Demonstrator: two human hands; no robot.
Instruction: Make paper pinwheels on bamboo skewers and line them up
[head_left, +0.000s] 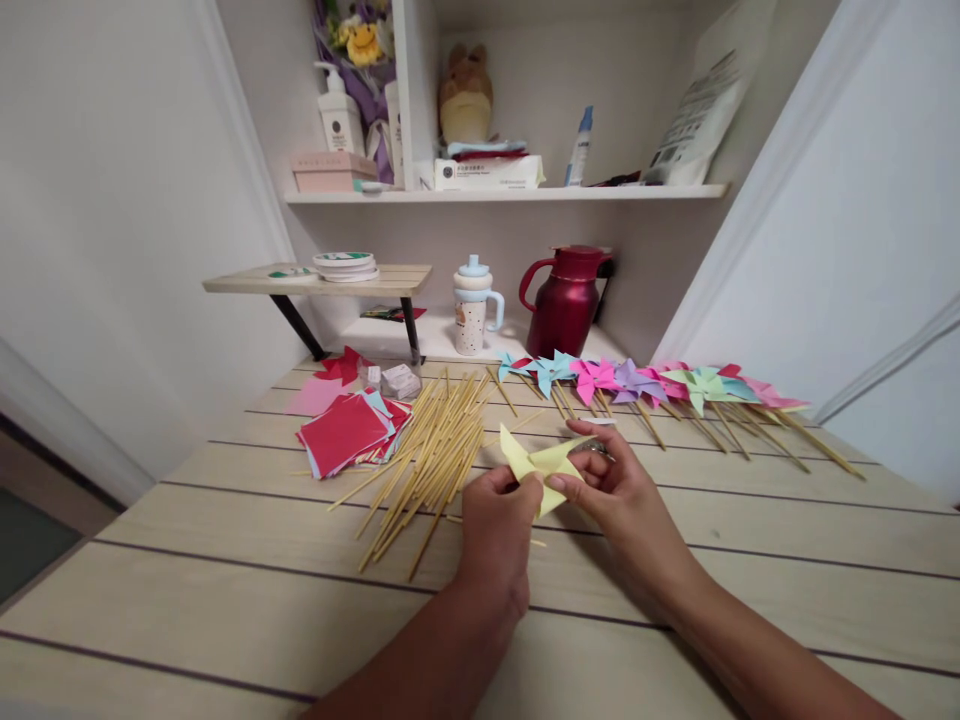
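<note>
Between my two hands is a pale yellow paper pinwheel, its corners folded in toward the middle, held just above the table. My left hand pinches it near the centre with thumb and fingers. On the other side, my right hand grips the paper between thumb and fingers. A small silvery thing shows by the right fingers, too unclear to name. To the left of my hands lies a loose pile of thin wooden sticks. One stick lies partly hidden under my hands.
Finished pinwheels on sticks lie in a row at the back right. Coloured paper squares and small clear boxes sit at the left. A red jug, a tumbler and a small raised stand are behind.
</note>
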